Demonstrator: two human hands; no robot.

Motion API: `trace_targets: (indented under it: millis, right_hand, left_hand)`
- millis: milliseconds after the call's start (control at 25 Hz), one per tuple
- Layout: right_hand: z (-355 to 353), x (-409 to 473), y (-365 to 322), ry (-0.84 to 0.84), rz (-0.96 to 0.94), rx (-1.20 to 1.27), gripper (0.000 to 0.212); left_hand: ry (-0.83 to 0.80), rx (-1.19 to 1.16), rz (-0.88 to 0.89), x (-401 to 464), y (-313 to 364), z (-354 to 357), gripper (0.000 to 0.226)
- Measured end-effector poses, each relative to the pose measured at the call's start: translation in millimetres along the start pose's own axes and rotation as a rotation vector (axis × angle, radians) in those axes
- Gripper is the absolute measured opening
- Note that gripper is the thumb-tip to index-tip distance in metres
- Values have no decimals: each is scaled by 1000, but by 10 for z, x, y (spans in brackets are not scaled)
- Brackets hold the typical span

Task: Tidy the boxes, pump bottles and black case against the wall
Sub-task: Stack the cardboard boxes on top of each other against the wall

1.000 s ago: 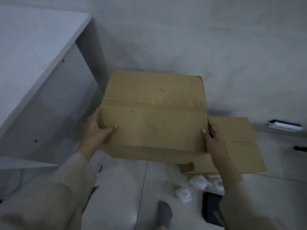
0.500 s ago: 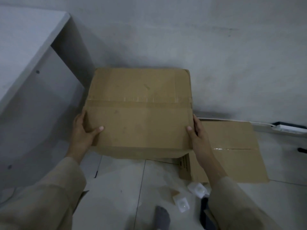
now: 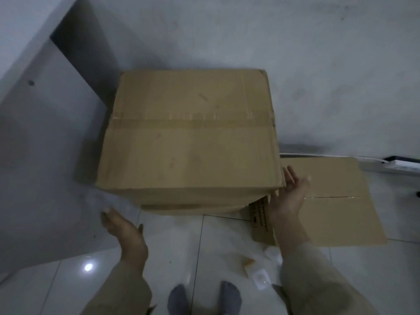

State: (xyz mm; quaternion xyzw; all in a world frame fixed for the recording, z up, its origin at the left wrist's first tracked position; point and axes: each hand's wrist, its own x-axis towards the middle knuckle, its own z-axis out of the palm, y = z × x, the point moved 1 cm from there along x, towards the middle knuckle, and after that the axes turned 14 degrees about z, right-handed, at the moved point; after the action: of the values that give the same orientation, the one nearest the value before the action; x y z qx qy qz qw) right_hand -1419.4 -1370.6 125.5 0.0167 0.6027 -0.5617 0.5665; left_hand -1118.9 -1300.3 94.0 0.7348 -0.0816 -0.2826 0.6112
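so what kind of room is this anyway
Probably a storeroom or office corner, though that's a guess: stacked cardboard boxes pushed against a bare white wall, a white desk beside them, on a tiled floor.

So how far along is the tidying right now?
Done: big box stacked on another against the wall. In hand: nothing; left hand and right hand are open. Left: small white items on the floor; no case is clearly visible.

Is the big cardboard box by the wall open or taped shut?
Shut. The big cardboard box has its top flaps closed flat, with a strip of tape running across the seam. Both hands are off it.
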Motion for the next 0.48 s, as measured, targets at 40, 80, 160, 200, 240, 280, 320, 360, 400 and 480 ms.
trace_targets:
  millis: [40, 80, 160, 200, 240, 280, 320, 360, 400, 480]
  right_hand:
    - [-103, 57, 209, 25, 90, 68, 47]
    - [-201, 120, 449, 30, 169, 49, 48]
    - [-370, 256, 928, 44, 311, -90, 50]
    - [-415, 317, 1134, 54, 382, -149, 52]
    - [-439, 369, 1284, 58, 453, -178, 56]
    - [-446, 410, 1383, 52, 513, -178, 61]
    - [-433, 437, 1449, 43, 556, -155, 64]
    - [-430, 481, 1506, 19, 582, -127, 66]
    - [-419, 517, 1542, -20, 605, -101, 69]
    - [-348, 564, 1570, -108, 649, -7, 77]
  left_hand:
    - [-61, -59, -151, -57, -151, -37, 64]
    - [-117, -84, -272, -95, -310, -72, 66]
    - [-204, -75, -452, -98, -618, -71, 75]
    - [-245, -73, -504, -39, -782, -39, 79]
    - [-288, -77, -538, 21, -909, 23, 82]
    - [-329, -87, -554, 88, -1000, 106, 85]
    - [-356, -102, -559, 169, -1059, 197, 90]
    - [-371, -132, -559, 244, -1088, 281, 95]
    - [-376, -166, -557, 308, -1094, 350, 100]
    - [-373, -206, -551, 405, -1059, 438, 105]
